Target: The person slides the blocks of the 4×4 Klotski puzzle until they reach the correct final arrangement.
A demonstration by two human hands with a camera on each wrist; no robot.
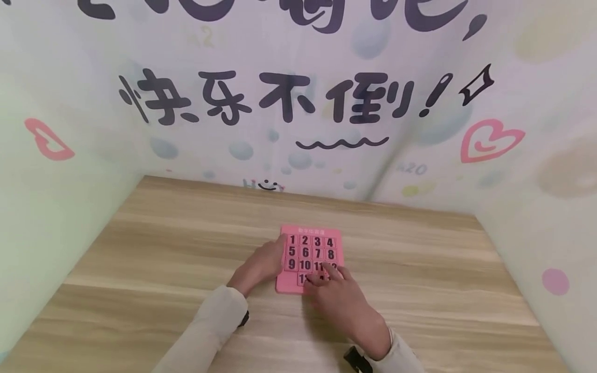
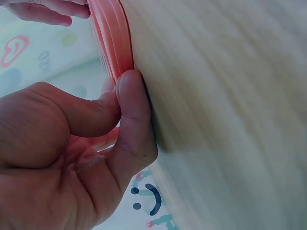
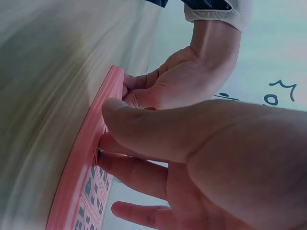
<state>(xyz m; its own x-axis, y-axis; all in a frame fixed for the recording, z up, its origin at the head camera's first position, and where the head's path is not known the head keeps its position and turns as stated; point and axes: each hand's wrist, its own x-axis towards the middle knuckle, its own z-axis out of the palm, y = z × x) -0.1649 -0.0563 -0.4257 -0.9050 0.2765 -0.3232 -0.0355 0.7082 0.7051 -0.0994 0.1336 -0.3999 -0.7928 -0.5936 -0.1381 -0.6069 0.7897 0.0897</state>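
Note:
A pink number sliding puzzle [image 1: 289, 286] lies on the table, with black numbers on its square tiles. Rows 1 to 4 and 5 to 8 are readable; below them come 9, 10, 11 and a partly covered 12. The bottom row has a bare slot at its left end, then a tile that looks like 13; fingers partly hide the rest. My left hand [image 1: 264, 263] grips the puzzle's left edge, thumb and fingers bent against it in the left wrist view [image 2: 72, 139]. Over the lower right tiles, my right hand [image 1: 342, 298] touches the bottom row with extended fingertips [image 3: 112, 160].
The wood-grain table [image 1: 186, 233] extends around the puzzle on all sides. Behind it stands a pale printed backdrop [image 1: 280, 166] with large black characters, and light walls close in at left and right. Dark bands show at both sleeve cuffs.

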